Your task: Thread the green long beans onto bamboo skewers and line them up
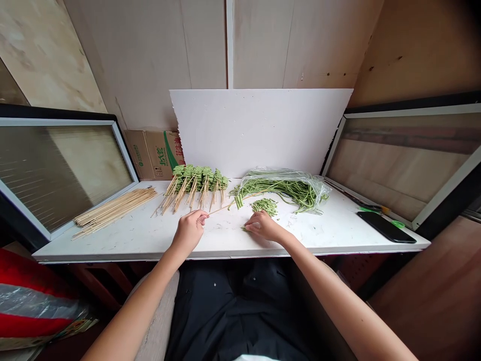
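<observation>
My left hand (190,229) is closed in a pinch on the near end of a thin bamboo skewer (221,208) that points away to the right. My right hand (262,225) rests on the white table (150,235) with its fingers curled over a small green bean piece. Just beyond it lies a little heap of cut green bean pieces (265,204). Long green beans (289,189) lie on a clear plastic bag behind that. A row of finished bean skewers (197,183) lies to the left of the beans.
A bundle of bare bamboo skewers (112,210) lies at the table's left. A black phone (386,226) and green-handled scissors (370,207) sit at the right. A cardboard box (156,153) and a white board (259,128) stand at the back. Framed panels flank both sides.
</observation>
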Demonstrator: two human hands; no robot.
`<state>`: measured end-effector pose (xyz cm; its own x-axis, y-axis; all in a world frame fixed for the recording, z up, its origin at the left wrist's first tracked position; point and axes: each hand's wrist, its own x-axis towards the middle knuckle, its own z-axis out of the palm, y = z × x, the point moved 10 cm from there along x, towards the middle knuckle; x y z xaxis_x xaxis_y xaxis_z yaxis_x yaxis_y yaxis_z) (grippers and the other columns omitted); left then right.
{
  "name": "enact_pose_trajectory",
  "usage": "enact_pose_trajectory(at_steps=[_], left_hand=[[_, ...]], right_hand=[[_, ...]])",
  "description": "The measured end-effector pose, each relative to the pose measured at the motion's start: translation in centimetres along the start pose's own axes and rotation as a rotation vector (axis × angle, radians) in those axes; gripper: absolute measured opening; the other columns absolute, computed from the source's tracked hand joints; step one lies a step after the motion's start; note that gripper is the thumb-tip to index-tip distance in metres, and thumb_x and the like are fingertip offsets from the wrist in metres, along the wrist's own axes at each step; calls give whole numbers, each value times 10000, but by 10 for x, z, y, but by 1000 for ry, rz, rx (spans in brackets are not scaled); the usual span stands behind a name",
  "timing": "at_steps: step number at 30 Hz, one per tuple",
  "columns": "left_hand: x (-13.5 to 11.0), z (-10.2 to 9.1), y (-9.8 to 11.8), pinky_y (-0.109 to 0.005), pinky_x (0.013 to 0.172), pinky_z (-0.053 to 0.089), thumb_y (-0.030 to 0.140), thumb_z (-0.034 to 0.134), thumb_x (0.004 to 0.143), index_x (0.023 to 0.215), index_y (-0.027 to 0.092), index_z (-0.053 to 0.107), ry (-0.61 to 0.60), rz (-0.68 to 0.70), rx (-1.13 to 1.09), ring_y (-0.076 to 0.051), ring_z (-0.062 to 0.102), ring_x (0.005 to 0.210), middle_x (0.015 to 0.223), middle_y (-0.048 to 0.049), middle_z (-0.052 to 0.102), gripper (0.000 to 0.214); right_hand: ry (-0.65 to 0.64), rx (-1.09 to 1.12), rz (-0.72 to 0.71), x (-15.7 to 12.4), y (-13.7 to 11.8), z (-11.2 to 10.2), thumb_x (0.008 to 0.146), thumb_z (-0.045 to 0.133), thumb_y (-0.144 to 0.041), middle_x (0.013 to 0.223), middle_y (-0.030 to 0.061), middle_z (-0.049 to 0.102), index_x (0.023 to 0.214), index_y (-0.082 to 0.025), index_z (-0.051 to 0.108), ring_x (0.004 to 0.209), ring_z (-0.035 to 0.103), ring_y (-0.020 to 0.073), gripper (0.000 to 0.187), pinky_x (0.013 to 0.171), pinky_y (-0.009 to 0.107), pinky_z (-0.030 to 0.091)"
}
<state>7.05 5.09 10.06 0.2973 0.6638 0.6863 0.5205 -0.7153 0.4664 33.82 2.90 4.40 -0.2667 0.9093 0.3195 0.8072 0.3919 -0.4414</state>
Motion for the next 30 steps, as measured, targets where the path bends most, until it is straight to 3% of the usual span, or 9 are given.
enact_pose_trajectory(at_steps=[5,9,13,18,23,26,30], left_hand=[[0,1,1,-285,692,512,140,486,942,877,206,743,-8,1,-2,-196,675,689,730,-36,711,273],[0,2,3,-282,704,515,140,482,948,875,206,739,-12,7,-5,-189,680,692,731,-35,712,275],[0,0,2,-282,694,516,155,485,961,886,207,744,2,18,2,-193,680,690,728,-36,708,275],[2,-8,1,-279,698,529,163,493,964,916,206,754,39,13,11,-200,701,721,752,-38,726,269],[1,-12,6,-279,702,537,164,497,961,917,207,757,54,46,15,-197,696,705,750,-35,727,267],[1,-10,8,-278,706,537,151,491,952,922,205,756,48,63,7,-197,705,715,750,-35,730,273],[0,-7,11,-279,700,535,144,487,946,926,204,755,32,77,-8,-198,713,722,752,-34,732,275]], right_hand=[[2,-18,43,-1,6,6,962,687,-316,984,113,813,914,-230,856,1012,651,318,196,1033,477,457],[68,105,22,-1,7,2,894,760,-353,882,95,807,831,-259,846,963,646,320,142,939,458,508],[192,305,26,1,14,-13,827,842,-422,863,79,806,841,-281,851,863,671,292,142,826,433,539],[350,740,221,-3,48,-41,766,903,-554,989,86,813,977,-230,848,879,704,241,391,774,373,552],[342,1259,238,-6,52,-56,729,965,-510,1082,48,799,953,-249,800,1060,732,216,381,905,329,579],[372,1372,204,-8,51,-63,702,994,-476,1120,43,801,914,-260,777,1157,732,235,372,1001,351,573],[423,1395,190,-9,52,-67,718,980,-512,1111,47,800,944,-274,769,1144,738,246,390,998,368,584]])
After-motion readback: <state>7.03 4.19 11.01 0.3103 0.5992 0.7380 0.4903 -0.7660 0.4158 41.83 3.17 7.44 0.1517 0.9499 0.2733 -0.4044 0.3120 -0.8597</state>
